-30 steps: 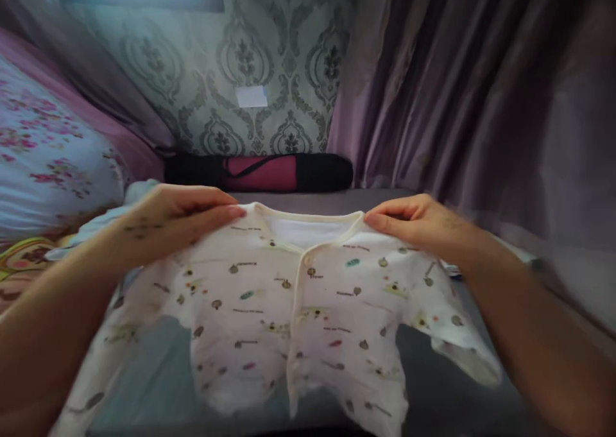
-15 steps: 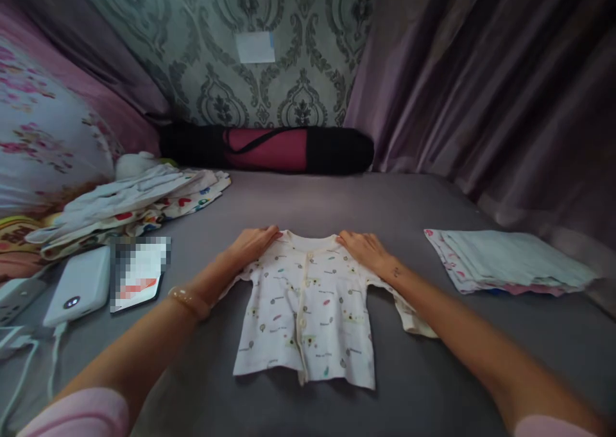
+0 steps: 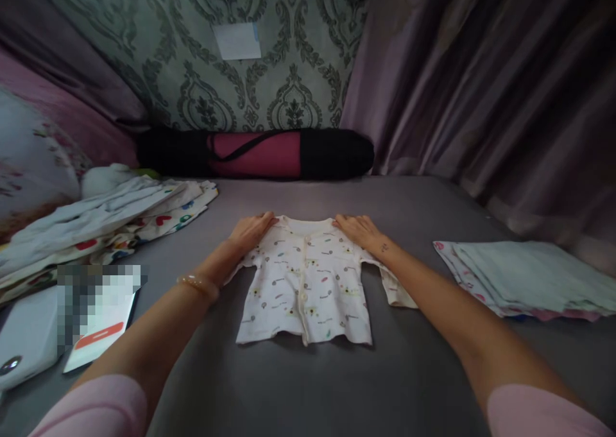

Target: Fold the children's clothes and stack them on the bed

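A small white baby shirt (image 3: 308,283) with a button front and tiny printed pictures lies spread face up on the grey bed sheet (image 3: 298,395). My left hand (image 3: 254,230) has its fingers closed on the shoulder at the left of the collar. On the opposite shoulder, my right hand (image 3: 357,230) pinches the fabric in the same way. Both sleeves lie partly under my forearms; the cuff on the right shows beyond my arm. The hem nearest me is slightly wavy.
Folded cloths (image 3: 534,276) are stacked at the right. At the left lie a loose clothes pile (image 3: 115,215), a phone (image 3: 103,325) with a blurred-out part, and a white power bank (image 3: 31,334). A black and pink roll bag (image 3: 260,154) lies along the patterned wall (image 3: 293,58).
The shirt has moved away from me, closer to the roll bag, with both hands still on its shoulders. The camera view has shifted, so side objects appear lower and further out.
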`<state>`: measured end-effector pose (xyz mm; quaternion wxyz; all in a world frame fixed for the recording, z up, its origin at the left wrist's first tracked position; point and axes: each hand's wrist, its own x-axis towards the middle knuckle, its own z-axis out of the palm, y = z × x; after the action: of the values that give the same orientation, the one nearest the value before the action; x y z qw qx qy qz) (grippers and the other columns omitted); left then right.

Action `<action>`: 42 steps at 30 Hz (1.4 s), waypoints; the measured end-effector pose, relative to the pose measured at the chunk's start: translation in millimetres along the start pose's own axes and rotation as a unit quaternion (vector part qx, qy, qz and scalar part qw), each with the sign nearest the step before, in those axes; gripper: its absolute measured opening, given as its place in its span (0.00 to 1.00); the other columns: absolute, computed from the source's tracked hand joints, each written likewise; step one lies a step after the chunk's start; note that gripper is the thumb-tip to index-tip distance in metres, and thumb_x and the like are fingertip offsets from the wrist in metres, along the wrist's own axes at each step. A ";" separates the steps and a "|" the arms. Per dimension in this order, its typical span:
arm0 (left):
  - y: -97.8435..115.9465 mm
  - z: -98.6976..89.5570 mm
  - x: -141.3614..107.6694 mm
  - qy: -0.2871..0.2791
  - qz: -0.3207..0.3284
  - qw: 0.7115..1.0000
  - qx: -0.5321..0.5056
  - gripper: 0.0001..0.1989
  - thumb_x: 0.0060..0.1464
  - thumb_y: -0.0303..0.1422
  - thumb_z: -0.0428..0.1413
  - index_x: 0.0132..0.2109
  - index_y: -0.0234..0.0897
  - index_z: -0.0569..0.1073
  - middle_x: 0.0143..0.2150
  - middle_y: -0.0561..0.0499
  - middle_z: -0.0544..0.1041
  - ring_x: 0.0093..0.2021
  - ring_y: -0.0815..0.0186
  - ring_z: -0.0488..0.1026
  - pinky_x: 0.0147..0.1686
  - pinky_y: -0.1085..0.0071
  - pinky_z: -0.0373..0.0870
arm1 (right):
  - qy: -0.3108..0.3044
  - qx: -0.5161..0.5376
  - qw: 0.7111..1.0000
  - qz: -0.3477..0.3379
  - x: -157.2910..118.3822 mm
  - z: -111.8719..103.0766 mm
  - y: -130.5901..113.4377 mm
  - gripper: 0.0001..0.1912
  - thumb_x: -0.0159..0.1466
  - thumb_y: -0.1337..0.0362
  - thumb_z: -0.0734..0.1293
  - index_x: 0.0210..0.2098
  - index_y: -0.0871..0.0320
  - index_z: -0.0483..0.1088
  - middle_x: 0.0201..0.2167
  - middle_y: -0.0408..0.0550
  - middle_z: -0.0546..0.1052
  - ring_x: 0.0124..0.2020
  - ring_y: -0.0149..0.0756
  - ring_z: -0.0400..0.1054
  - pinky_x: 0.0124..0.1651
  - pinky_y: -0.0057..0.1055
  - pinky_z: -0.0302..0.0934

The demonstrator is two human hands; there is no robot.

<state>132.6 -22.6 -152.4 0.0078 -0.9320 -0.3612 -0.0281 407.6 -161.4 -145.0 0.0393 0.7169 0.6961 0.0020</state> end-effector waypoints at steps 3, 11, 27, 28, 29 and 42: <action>-2.3 2.2 9.3 -0.002 -0.022 0.997 -0.067 0.18 0.65 0.44 0.40 0.43 0.38 0.69 0.40 0.44 0.77 0.38 0.61 0.75 0.33 0.70 0.64 | 0.013 0.067 0.997 0.034 8.4 5.2 3.1 0.16 0.72 0.57 0.54 0.46 0.58 0.67 0.46 0.55 0.76 0.46 0.41 0.70 0.42 0.31 0.57; 12.4 11.9 25.3 -0.008 -0.086 0.984 -0.158 0.14 0.61 0.40 0.46 0.40 0.36 0.72 0.36 0.44 0.77 0.35 0.62 0.73 0.34 0.69 0.65 | 0.039 0.184 0.980 0.068 23.7 16.0 -8.9 0.14 0.70 0.61 0.57 0.44 0.61 0.70 0.46 0.55 0.75 0.47 0.39 0.68 0.45 0.28 0.56; 1.4 23.7 33.1 0.016 0.020 0.999 -0.039 0.16 0.66 0.39 0.38 0.45 0.35 0.67 0.42 0.41 0.75 0.42 0.58 0.72 0.41 0.66 0.65 | 0.033 0.212 0.976 0.028 31.0 7.0 -5.9 0.16 0.71 0.60 0.54 0.51 0.58 0.68 0.49 0.54 0.74 0.49 0.39 0.68 0.50 0.31 0.58; 1.2 21.1 33.8 -0.002 0.016 0.999 -0.039 0.16 0.66 0.38 0.39 0.45 0.34 0.67 0.42 0.41 0.75 0.42 0.58 0.72 0.41 0.66 0.65 | 0.031 0.259 0.965 0.031 28.2 2.1 0.3 0.17 0.71 0.60 0.54 0.51 0.58 0.69 0.50 0.53 0.74 0.50 0.37 0.68 0.51 0.30 0.58; 1.3 17.6 34.1 -0.018 0.010 0.999 -0.035 0.15 0.65 0.38 0.41 0.45 0.34 0.67 0.42 0.41 0.74 0.42 0.58 0.72 0.41 0.66 0.65 | 0.039 0.303 0.951 0.035 22.3 -2.8 8.0 0.17 0.70 0.60 0.55 0.51 0.57 0.69 0.51 0.53 0.74 0.51 0.36 0.67 0.53 0.30 0.58; 126.7 14.3 50.4 0.070 0.194 0.960 -0.189 0.13 0.61 0.27 0.44 0.46 0.34 0.71 0.46 0.42 0.75 0.47 0.61 0.72 0.49 0.66 0.67 | -0.019 0.352 0.899 0.259 -158.0 11.9 50.4 0.18 0.55 0.52 0.71 0.35 0.59 0.70 0.26 0.45 0.75 0.24 0.31 0.67 0.26 0.25 0.57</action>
<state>255.8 -81.8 -163.1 -0.1378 -0.9643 -0.1606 -0.1595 453.7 -321.1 -145.7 -0.2044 0.8391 0.4398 -0.2465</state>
